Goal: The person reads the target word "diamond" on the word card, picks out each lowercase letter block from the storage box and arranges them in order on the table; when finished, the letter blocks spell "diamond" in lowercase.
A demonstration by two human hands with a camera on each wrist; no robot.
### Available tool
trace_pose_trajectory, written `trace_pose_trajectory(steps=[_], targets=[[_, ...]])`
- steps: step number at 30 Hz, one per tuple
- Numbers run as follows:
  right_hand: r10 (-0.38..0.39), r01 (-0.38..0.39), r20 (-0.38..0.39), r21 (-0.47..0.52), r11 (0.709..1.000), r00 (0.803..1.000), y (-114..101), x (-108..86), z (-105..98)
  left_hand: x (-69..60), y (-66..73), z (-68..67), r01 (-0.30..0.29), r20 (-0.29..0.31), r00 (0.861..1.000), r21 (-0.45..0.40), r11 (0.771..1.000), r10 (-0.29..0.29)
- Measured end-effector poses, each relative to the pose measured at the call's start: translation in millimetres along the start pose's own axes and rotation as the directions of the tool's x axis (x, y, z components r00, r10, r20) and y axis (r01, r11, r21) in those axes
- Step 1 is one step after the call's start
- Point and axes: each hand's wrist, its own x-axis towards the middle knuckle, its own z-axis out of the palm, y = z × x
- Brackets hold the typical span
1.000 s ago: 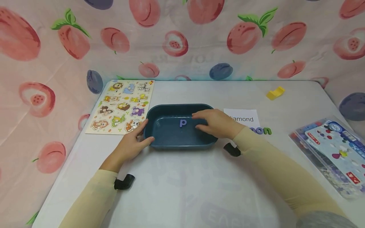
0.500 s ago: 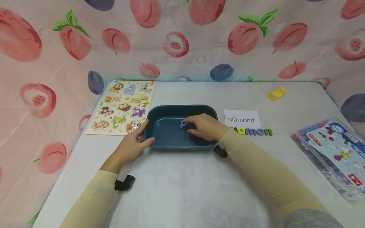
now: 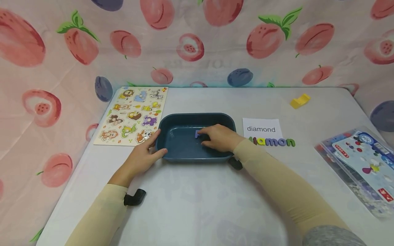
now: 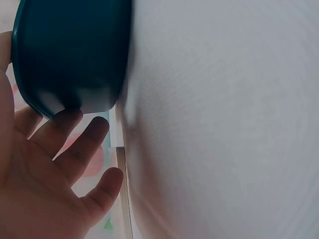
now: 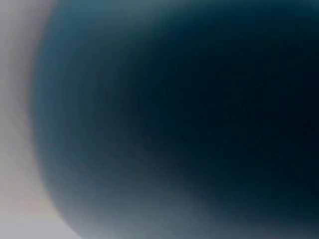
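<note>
A dark teal tray (image 3: 181, 150) stands mid-table. Its left end is held by my left hand (image 3: 141, 155), thumb at the near rim and fingers around the outer side. In the left wrist view, some fingers (image 4: 60, 127) touch the tray wall and others stay apart from it. My right hand (image 3: 220, 138) reaches into the tray, its index fingertip touching a purple letter (image 3: 196, 134) that looked like a p. A gap shows between thumb and index finger; the other fingers are mostly hidden. The right wrist view is a dark teal blur.
Right of the tray, a card (image 3: 261, 124) reads "diamond", above coloured letters (image 3: 272, 142) partly covered by the right sleeve. An animal puzzle board (image 3: 130, 116) lies left. At right are a yellow piece (image 3: 300, 101) and a clear box (image 3: 357, 167).
My right hand has moved left and deeper into the tray, onto the purple letter, which is now partly covered. More of the card and coloured letters shows. The left hand stays put.
</note>
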Motion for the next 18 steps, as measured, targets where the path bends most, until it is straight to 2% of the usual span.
trace_pose_trajectory(steps=[11, 18], targets=[[-0.003, 0.003, 0.006, -0.013, 1.0, 1.0, -0.6, 0.1, 1.7, 0.3, 0.1, 0.5, -0.002, 0.001, 1.0, -0.006, 1.0, 0.002], [-0.017, 0.017, -0.024, -0.004, 1.0, 1.0, -0.3, 0.6, 2.6, -0.1, -0.4, 0.5, -0.001, -0.003, 1.0, -0.005, 1.0, 0.001]])
